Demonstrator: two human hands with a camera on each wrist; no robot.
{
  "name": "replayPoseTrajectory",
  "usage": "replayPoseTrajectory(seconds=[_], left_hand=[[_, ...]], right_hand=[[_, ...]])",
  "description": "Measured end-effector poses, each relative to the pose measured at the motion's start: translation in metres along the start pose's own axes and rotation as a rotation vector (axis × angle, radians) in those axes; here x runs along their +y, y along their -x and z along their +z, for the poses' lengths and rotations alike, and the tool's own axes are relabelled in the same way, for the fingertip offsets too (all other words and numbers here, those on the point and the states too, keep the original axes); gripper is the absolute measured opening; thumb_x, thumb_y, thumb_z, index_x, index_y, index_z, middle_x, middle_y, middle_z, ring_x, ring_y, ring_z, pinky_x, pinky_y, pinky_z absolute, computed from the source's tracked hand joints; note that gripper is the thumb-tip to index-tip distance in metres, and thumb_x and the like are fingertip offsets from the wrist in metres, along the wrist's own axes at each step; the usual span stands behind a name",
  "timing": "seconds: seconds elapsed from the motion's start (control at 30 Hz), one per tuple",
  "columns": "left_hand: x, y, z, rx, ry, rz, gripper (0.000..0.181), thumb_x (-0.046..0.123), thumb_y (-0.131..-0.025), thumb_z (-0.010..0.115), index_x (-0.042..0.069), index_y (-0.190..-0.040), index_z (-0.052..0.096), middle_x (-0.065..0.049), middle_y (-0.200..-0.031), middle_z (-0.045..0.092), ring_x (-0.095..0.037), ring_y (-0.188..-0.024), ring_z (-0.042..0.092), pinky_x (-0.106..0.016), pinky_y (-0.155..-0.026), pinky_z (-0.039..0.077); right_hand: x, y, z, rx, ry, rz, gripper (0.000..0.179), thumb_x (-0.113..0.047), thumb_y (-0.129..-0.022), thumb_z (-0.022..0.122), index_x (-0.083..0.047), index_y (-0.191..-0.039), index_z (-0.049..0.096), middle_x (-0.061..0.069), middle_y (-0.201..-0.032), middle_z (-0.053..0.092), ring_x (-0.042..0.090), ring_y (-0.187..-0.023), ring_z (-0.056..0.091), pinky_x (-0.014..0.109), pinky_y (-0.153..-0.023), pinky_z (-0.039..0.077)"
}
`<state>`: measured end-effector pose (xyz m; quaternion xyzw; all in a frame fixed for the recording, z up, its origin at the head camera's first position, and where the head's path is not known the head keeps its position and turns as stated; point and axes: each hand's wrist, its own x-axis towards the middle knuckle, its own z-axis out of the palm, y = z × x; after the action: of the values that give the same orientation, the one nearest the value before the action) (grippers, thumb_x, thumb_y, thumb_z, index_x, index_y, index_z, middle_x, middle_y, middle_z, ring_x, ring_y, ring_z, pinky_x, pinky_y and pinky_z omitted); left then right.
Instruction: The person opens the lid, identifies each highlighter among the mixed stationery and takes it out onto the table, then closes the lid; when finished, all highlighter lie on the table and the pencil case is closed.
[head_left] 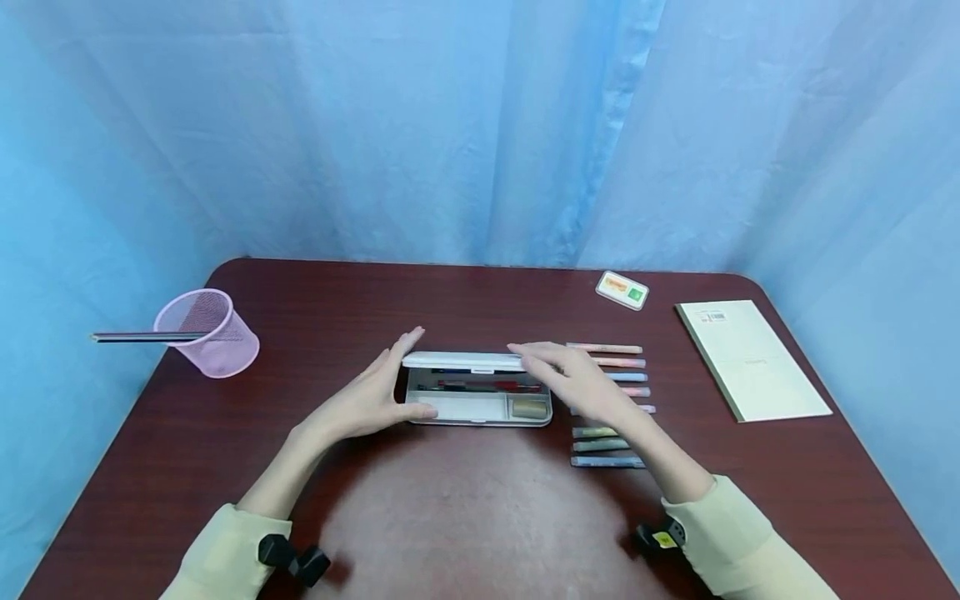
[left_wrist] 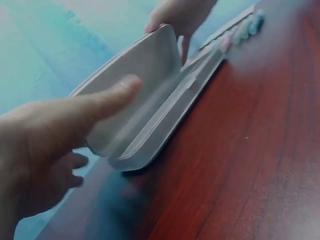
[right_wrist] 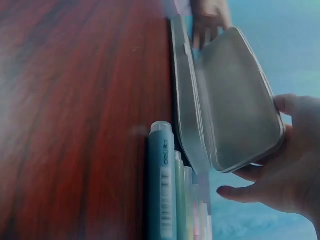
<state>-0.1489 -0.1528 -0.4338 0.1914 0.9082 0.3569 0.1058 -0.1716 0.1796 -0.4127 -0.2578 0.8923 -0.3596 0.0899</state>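
A white pencil case (head_left: 468,407) lies on the table in the head view, its hinged lid (head_left: 461,361) tilted up partway. Pens (head_left: 480,386) lie in its back compartment and a tan block (head_left: 529,407) sits at its front right. At the case's left end is my left hand (head_left: 367,396), thumb and fingers extended and spread. My right hand (head_left: 573,379) touches the lid's right end with fingers stretched out. In the right wrist view its fingers lie along the outer side of the lid (right_wrist: 240,100), the thumb standing apart.
Several capped markers (head_left: 607,461) lie in a row right of the case, partly under my right forearm. A pink mesh cup (head_left: 225,346) holding pencils lies tilted at left. A notebook (head_left: 757,358) and a small white case (head_left: 622,290) lie at the right and back right.
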Motion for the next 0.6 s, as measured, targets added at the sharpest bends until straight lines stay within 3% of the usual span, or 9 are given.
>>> replayPoseTrajectory(seconds=[0.1, 0.2, 0.37, 0.6], left_hand=[[0.005, 0.000, -0.001, 0.063, -0.148, 0.137, 0.097, 0.051, -0.090, 0.075, 0.020, -0.165, 0.023, -0.003, -0.173, 0.025, -0.029, -0.162, 0.018, -0.055, -0.131, 0.018], [0.010, 0.000, 0.002, 0.082, -0.346, 0.240, 0.087, 0.056, -0.095, 0.066, 0.017, -0.163, 0.029, -0.001, -0.171, 0.030, -0.024, -0.161, 0.022, -0.053, -0.131, 0.020], [0.011, 0.001, 0.015, 0.030, -0.556, 0.293, 0.086, 0.060, -0.099, 0.057, 0.015, -0.165, 0.024, -0.005, -0.174, 0.021, -0.026, -0.162, 0.018, -0.050, -0.131, 0.022], [0.007, 0.003, 0.032, 0.077, -0.765, 0.379, 0.082, 0.051, -0.102, 0.058, 0.005, -0.162, 0.027, -0.017, -0.172, 0.021, -0.032, -0.160, 0.024, -0.046, -0.130, 0.028]], right_hand=[[-0.004, 0.004, 0.005, -0.041, 0.162, -0.070, 0.047, -0.038, -0.111, 0.042, -0.022, -0.154, 0.050, 0.010, -0.158, 0.051, 0.032, -0.149, 0.046, 0.060, -0.119, 0.040], [-0.007, 0.010, 0.011, -0.082, 0.319, -0.114, 0.048, -0.037, -0.112, 0.038, -0.026, -0.158, 0.042, 0.014, -0.164, 0.041, 0.037, -0.154, 0.036, 0.067, -0.121, 0.031], [-0.010, 0.017, 0.023, -0.127, 0.483, -0.122, 0.056, -0.044, -0.110, 0.039, -0.031, -0.164, 0.027, 0.011, -0.172, 0.024, 0.035, -0.161, 0.020, 0.069, -0.124, 0.023], [-0.006, 0.023, 0.038, -0.086, 0.707, -0.215, 0.078, -0.045, -0.102, 0.060, -0.023, -0.166, 0.021, 0.018, -0.172, 0.021, 0.042, -0.158, 0.024, 0.062, -0.122, 0.034]])
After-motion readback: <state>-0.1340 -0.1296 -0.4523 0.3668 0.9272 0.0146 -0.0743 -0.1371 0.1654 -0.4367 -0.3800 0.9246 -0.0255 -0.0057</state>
